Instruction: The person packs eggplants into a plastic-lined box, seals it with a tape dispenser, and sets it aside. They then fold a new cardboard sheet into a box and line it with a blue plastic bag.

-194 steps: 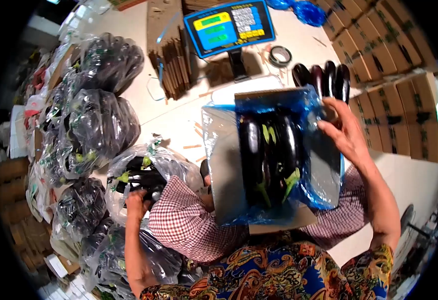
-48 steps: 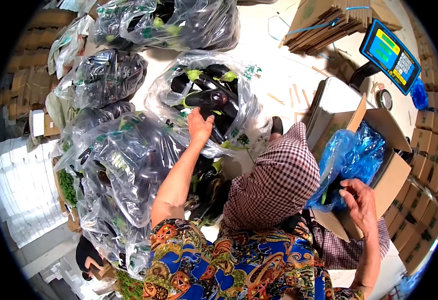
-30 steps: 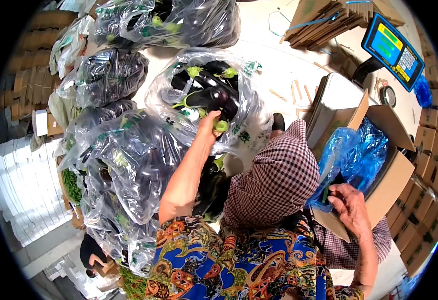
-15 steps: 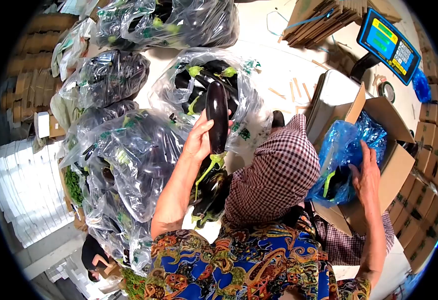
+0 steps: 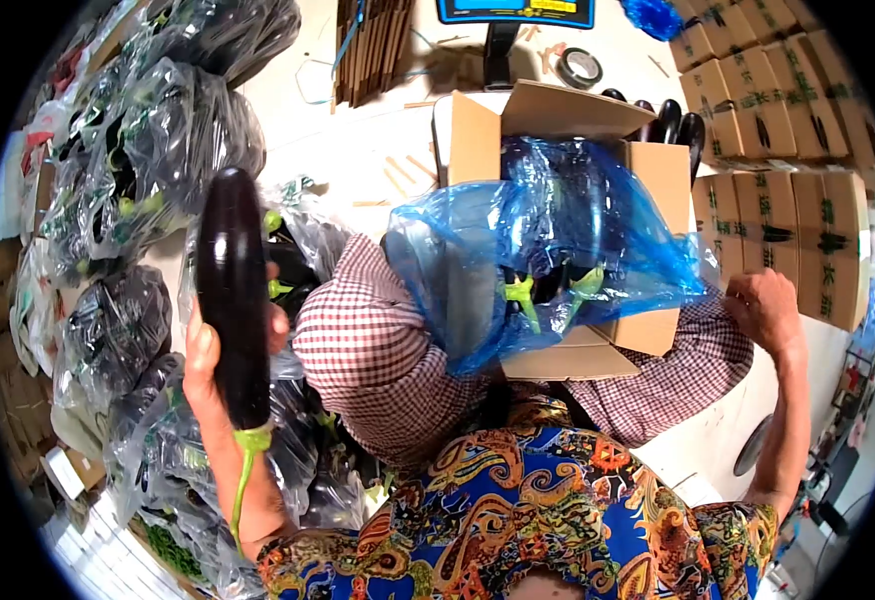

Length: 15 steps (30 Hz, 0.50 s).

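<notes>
My left hand [image 5: 203,350] is wrapped round a long dark eggplant [image 5: 233,290], held upright with its green stem hanging down. On the right, my right hand [image 5: 766,308] is closed on the edge of a blue plastic bag [image 5: 648,240], stretching it sideways. That bag lines an open cardboard box [image 5: 658,190] in front of me. Through the plastic show several eggplants with green caps [image 5: 523,292]. A checked cloth sleeve [image 5: 368,330] covers part of the space between my left hand and the box.
Clear bags of eggplants [image 5: 188,130] crowd the left side. Behind the box stand a scale display [image 5: 518,10], a roll of tape [image 5: 580,68] and flattened cardboard [image 5: 373,45]. Several loose eggplants [image 5: 670,120] lie past the box. Printed cartons [image 5: 758,110] are stacked at the right.
My view has turned right towards the box. My left hand has lifted the eggplant nearer. My right hand has moved from inside the box to the bag's edge, spreading it out.
</notes>
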Available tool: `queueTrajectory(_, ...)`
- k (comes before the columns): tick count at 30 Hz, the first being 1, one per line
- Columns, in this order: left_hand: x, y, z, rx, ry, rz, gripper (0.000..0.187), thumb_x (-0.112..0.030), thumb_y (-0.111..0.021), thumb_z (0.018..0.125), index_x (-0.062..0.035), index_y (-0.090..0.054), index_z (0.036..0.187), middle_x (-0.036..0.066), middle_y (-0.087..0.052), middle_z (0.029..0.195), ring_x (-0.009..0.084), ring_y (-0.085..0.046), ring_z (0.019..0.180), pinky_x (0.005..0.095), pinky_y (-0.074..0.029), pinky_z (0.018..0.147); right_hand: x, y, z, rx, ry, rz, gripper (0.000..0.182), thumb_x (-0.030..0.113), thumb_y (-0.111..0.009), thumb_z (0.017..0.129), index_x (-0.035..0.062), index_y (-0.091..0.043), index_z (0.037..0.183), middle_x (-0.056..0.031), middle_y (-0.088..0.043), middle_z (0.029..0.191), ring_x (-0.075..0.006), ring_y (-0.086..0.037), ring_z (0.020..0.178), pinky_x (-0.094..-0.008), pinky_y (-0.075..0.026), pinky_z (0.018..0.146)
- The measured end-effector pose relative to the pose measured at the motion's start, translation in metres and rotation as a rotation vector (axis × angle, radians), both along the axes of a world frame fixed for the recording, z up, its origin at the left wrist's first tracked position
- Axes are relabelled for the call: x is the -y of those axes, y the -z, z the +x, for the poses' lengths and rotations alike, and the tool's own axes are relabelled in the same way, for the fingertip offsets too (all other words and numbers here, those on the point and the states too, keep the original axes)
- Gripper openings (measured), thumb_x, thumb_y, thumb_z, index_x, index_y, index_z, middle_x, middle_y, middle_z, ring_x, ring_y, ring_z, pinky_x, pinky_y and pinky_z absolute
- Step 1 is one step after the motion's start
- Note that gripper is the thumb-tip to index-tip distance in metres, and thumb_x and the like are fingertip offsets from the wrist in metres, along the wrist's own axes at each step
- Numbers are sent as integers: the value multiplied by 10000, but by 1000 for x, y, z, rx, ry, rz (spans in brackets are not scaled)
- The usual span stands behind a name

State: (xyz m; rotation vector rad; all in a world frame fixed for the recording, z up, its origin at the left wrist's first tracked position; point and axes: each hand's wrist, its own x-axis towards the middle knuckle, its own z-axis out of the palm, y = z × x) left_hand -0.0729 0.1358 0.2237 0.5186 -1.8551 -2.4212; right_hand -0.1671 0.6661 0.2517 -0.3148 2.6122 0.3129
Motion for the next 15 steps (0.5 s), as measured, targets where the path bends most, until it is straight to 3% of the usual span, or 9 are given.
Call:
queueTrajectory(1, -13, -12, -8, 20, 78, 18, 808, -476, -647, 836, 74, -409, 1378, 224, -605, 1200, 219, -660, 818, 297, -545, 667, -5, 1, 6, -99, -25, 123, 99, 69, -695, 771, 49, -668, 864, -142, -646, 896, -335, -646, 829, -427, -511, 696)
queueTrajectory(4, -65, -40, -36, 80, 260, 49, 866, -483, -674, 813, 80, -382, 1403, 213, -609, 1187, 228, -677, 872, 335, -588, 781, 29, 8, 7, -383, -59, -335, 176, 95, -697, 794, 66, -653, 961, -113, -649, 977, -337, -643, 860, -427, -522, 710)
queueTrajectory(5, -76, -46, -42, 120, 309, 104, 870, -453, -689, 818, 80, -363, 1424, 206, -598, 1211, 226, -670, 906, 330, -590, 763, 49, 10, 7, -375, -115, -431, 201, 103, -697, 795, 63, -629, 980, -115, -631, 982, -335, -631, 877, -429, -518, 721)
queueTrajectory(6, -99, -51, -48, 150, 294, 56, 872, -466, -646, 825, 77, -344, 1437, 211, -619, 1138, 235, -653, 749, 316, -547, 708, 69, 11, 3, -369, -173, -525, 228, 111, -696, 795, 59, -605, 998, -116, -613, 988, -333, -620, 895, -431, -514, 731)
queueTrajectory(8, -120, -57, -62, 178, 477, -26, 909, -460, -679, 787, 69, -349, 1449, 189, -627, 1134, 223, -655, 776, 304, -545, 726, 96, 37, -11, -326, -312, -608, 219, 73, -698, 756, 40, -568, 928, -135, -578, 976, -329, -598, 900, -430, -507, 742)
queueTrajectory(10, -126, -46, -67, 239, 626, -65, 882, -424, -677, 786, 52, -359, 1457, 172, -589, 1245, 231, -632, 1022, 327, -500, 904, 111, 78, -27, -387, -475, -628, 221, 53, -693, 713, 33, -556, 885, -147, -555, 941, -313, -580, 916, -422, -506, 745)
queueTrajectory(12, -133, -33, -71, 180, 793, -147, 809, -354, -648, 823, 44, -351, 1462, 180, -501, 1380, 262, -502, 1258, 360, -356, 1088, 110, 113, -34, -384, -519, -518, 231, 58, -693, 693, 28, -575, 888, -139, -565, 931, -312, -596, 903, -422, -515, 726)
queueTrajectory(13, -134, -30, -69, 241, 850, -145, 756, -288, -620, 848, 40, -338, 1467, 174, -427, 1458, 263, -365, 1377, 366, -216, 1164, 109, 121, -38, -376, -541, -463, 237, 60, -694, 683, 25, -584, 890, -135, -569, 925, -311, -604, 896, -422, -519, 716)
queueTrajectory(15, -135, -19, -65, 339, 888, -187, 766, -245, -645, 839, 43, -324, 1472, 165, -445, 1440, 254, -418, 1335, 341, -284, 1129, 103, 121, -50, -223, -374, -406, 191, 85, -656, 729, 34, -620, 910, -148, -630, 929, -351, -647, 869, -446, -538, 703)
